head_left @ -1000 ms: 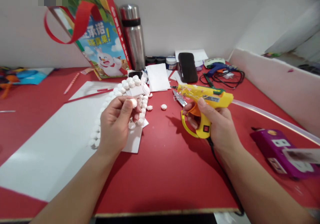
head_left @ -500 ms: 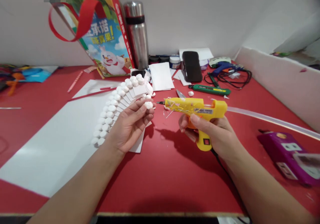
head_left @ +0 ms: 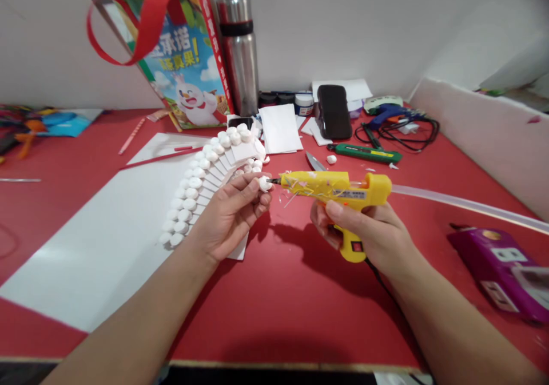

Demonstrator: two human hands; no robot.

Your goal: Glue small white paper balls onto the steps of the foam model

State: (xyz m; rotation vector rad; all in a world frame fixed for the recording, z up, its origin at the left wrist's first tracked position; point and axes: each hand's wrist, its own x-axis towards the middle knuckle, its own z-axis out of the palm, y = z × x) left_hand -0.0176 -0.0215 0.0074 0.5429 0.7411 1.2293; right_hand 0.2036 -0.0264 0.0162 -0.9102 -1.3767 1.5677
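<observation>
Between the thumb and fingers of my left hand [head_left: 234, 213] is a small round white piece [head_left: 265, 185], soft-looking and slightly crumpled. My right hand [head_left: 364, 225] grips a yellow hot glue gun [head_left: 317, 185], its metal nozzle at the white piece. A long clear glue stick [head_left: 463, 197] sticks out of the gun's back end, and a small light glows on its body. Behind my left hand lies a curved white structure [head_left: 210, 165] of card strips edged with rows of similar round white pieces; my hand hides part of it.
A large white sheet [head_left: 107, 242] covers the left of the red table [head_left: 274, 322]. Behind are a steel flask [head_left: 240, 64], a picture gift box [head_left: 189, 82], a black phone [head_left: 333, 110], a green utility knife [head_left: 366, 154] and a scissor blade [head_left: 315, 162]. A purple power strip [head_left: 489, 259] lies right.
The glue gun's nozzle and the white piece have come together; a small gap separated them before. The whole view has shifted slightly.
</observation>
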